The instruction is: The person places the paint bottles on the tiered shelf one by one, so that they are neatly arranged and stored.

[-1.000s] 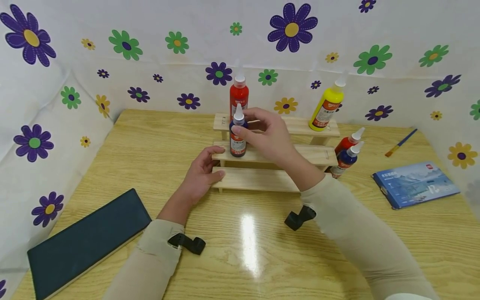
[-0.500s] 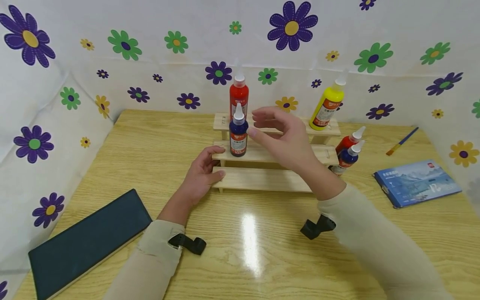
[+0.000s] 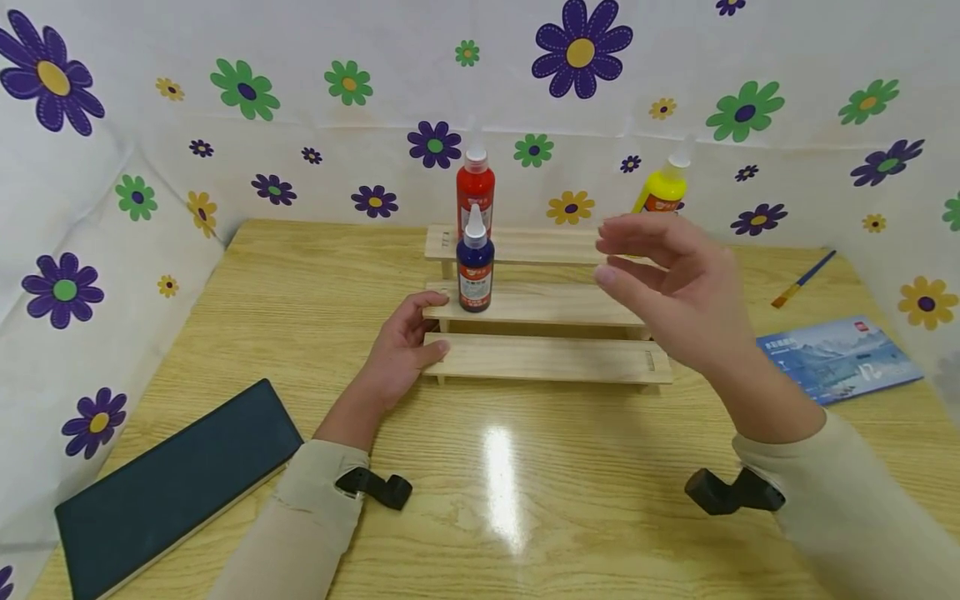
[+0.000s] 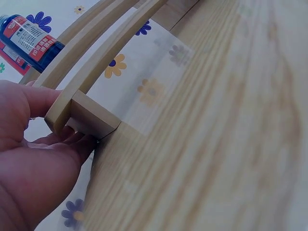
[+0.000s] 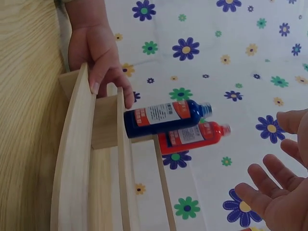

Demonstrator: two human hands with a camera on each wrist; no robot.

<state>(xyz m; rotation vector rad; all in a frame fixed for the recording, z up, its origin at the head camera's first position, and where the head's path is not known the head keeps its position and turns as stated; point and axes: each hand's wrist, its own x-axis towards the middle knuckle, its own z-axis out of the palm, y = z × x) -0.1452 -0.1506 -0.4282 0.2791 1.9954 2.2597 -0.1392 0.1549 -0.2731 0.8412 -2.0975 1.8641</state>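
My left hand (image 3: 396, 350) grips the left end of a three-tier wooden rack (image 3: 555, 358), its thumb on the lowest shelf and a finger on the middle one. On that middle shelf, near the left end, a dark blue paint bottle (image 3: 475, 279) with a white nozzle stands upright. Behind it, a red paint bottle (image 3: 476, 182) stands on the top shelf. My right hand (image 3: 682, 292) hovers over the rack's right end with fingers loosely bent and nothing in them. It partly covers a yellow paint bottle (image 3: 667, 185) at the top right.
A blue flat box (image 3: 847, 362) lies on the right of the table, partly behind my right arm. Farther back lies a paintbrush (image 3: 804, 279). A dark rectangular board (image 3: 180, 487) lies at the left. Flower-printed cloth (image 3: 300, 50) hangs behind the table.
My right hand has let go of the blue paint bottle and moved right, now covering the red and blue bottles beside the rack. My left hand has stayed on the rack.
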